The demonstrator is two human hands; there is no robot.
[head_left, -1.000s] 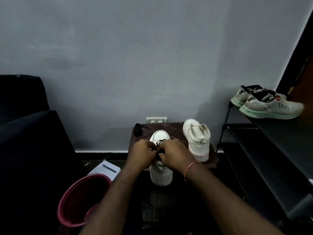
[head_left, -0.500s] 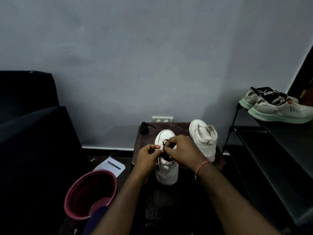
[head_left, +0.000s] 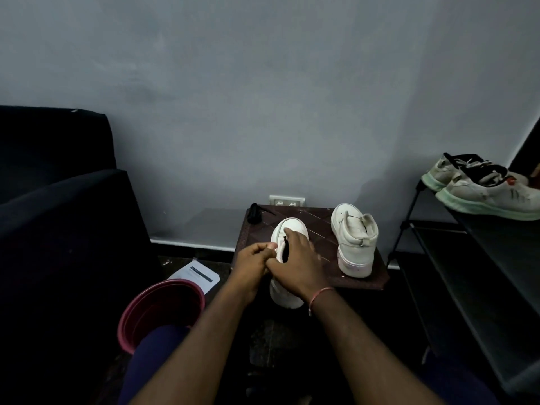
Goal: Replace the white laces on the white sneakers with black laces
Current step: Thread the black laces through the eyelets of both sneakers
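A white sneaker (head_left: 293, 226) stands on a small dark table (head_left: 365, 280), toe pointing away from me. A short piece of black lace (head_left: 285, 250) shows over its tongue. My right hand (head_left: 298, 263) lies across the sneaker's middle, fingers curled at the lace. My left hand (head_left: 254, 258) is pressed against it from the left, fingertips pinched together at the sneaker's side; what they pinch is hidden. The second white sneaker (head_left: 355, 239) stands to the right, heel toward me. A bundled black lace (head_left: 254, 213) lies at the table's far left corner.
A red bucket (head_left: 159, 309) sits on the floor at the left, with a paper sheet (head_left: 197, 274) behind it. A dark sofa (head_left: 64, 229) fills the left side. A black shoe rack (head_left: 479, 258) at the right carries grey-green trainers (head_left: 482, 188). A wall socket (head_left: 287, 200) is behind the table.
The view has shifted slightly. My right hand has slid over the sneaker's tongue, and a short vertical piece of black lace now shows beside its fingers. My left hand stays at the sneaker's left side.
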